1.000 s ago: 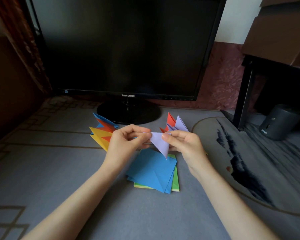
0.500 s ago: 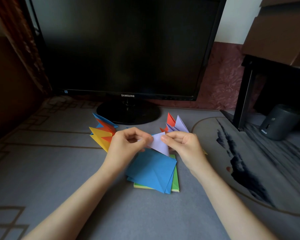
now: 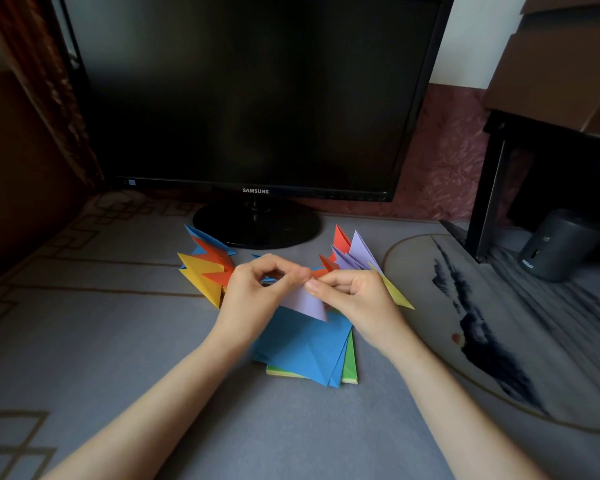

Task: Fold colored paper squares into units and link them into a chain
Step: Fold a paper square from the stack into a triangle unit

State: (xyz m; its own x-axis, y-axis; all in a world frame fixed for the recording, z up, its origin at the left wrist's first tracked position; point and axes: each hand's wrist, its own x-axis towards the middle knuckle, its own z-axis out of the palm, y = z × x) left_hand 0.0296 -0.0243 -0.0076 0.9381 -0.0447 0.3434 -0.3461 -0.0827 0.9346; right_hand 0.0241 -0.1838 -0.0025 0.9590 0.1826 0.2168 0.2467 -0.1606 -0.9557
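Paper unit in lilac (image 3: 305,303) hung above the blue squares (image 3: 302,348) on the counter (image 3: 118,341), pinched at its top edge by left hand (image 3: 253,292) and right hand (image 3: 357,299) (light, floppy, probably best held along creases).

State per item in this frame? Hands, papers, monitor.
Lavender folded paper piece: held up, between both hands
Left hand: pinching it
Right hand: pinching it
Blue paper squares: fanned stack, atop green sheets
Yellow, orange, blue folded units: nested, behind left hand
Red, lavender folded units: points up, behind right hand
Black Samsung monitor: screen dark
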